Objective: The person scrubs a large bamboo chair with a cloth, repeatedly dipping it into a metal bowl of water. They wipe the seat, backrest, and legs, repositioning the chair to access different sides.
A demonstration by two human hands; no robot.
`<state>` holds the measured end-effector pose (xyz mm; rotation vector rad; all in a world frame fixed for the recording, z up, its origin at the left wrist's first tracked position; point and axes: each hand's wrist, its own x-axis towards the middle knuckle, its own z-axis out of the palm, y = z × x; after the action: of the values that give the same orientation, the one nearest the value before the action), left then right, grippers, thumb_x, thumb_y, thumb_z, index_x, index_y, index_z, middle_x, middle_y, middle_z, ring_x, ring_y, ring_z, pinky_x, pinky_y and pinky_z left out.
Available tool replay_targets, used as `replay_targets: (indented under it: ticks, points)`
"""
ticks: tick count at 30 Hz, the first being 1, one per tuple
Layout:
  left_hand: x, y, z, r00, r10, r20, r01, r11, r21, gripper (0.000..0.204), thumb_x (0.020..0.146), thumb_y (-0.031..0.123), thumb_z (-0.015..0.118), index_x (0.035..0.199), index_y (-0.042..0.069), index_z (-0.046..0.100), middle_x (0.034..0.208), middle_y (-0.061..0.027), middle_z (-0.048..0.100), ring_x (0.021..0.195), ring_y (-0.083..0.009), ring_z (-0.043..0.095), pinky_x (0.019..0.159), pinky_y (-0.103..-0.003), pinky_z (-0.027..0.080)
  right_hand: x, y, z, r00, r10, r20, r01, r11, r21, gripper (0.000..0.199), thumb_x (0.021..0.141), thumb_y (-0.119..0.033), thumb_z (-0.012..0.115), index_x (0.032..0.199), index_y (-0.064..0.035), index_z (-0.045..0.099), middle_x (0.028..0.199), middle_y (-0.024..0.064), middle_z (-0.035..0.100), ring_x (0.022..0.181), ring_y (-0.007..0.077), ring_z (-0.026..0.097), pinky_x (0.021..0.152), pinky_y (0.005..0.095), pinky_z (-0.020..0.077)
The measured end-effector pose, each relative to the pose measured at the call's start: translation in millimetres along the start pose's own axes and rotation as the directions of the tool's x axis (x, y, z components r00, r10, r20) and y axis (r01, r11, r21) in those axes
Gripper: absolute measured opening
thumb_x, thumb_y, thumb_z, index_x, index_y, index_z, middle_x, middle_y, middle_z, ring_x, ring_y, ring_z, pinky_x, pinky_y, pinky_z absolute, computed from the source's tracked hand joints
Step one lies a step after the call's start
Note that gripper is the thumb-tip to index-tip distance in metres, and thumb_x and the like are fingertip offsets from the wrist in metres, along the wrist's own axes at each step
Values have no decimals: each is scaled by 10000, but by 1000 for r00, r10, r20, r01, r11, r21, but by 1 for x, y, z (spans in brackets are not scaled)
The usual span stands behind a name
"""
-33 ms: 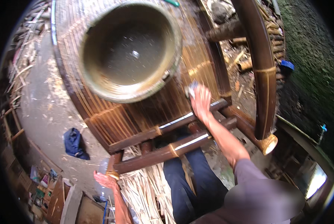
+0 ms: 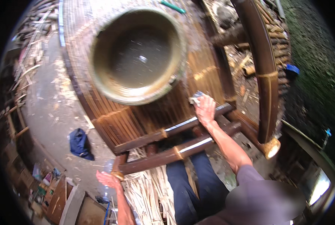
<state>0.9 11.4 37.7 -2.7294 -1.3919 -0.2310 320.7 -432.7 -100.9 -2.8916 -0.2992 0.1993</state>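
Note:
A dark brown bamboo bench point(image 2: 141, 123) with a wet, slatted seat stands in front of me. My right hand point(image 2: 205, 108) lies on the slats by the front rail point(image 2: 188, 123), its fingers closed over a crumpled whitish-grey wad point(image 2: 196, 98); the exact kind is unclear. At the bench's near left corner, my left hand point(image 2: 107, 179) has its fingers stretched out, beside the cut end of a bamboo rail point(image 2: 118, 175) and seemingly touching it. A large round basin point(image 2: 137, 98) with murky water sits on the seat, left of and beyond my right hand.
A green rod-like thing point(image 2: 173, 6) lies at the seat's far end. Thick bamboo point(image 2: 266, 90) rises on the right. Pale bamboo strips point(image 2: 150, 195) cover the ground by my legs. Dark blue cloth point(image 2: 80, 144) and a clear bottle point(image 2: 108, 167) are at left; a mossy wall stands right.
The whole view has shifted slightly, so the bench and basin appear a little lower and farther right. My right hand has slid slightly nearer me on the slats, still with the wad.

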Motion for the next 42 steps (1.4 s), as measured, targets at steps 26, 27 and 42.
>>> replay_targets:
  ticks: [26,27,42]
  points:
    - [228,429,32,412,274,869,907,-211,-363,189,845,-11,568,1016,-21,490,1026,-152,562,872,-195,598,667,-216,553,10,-6,-11,982,57,-180,-48,998,51,378,779,-244,749,1088,-175,541,1061,86,537,987,300,524,828,468,410]
    - [230,463,18,447,231,864,887,-238,-395,207,850,-14,562,1038,-31,479,1013,-147,529,901,-229,589,806,-265,572,9,1,-11,981,70,-178,-64,997,38,381,779,-245,750,1089,-176,539,1063,86,538,985,300,524,827,467,410]
    - [358,555,71,623,514,590,780,-347,-521,762,938,356,562,1467,-43,184,1430,-320,343,1335,-474,347,1108,-661,274,8,-1,-10,987,50,-155,-42,998,53,360,790,-246,740,1065,-175,520,1068,113,523,985,340,513,817,489,403]
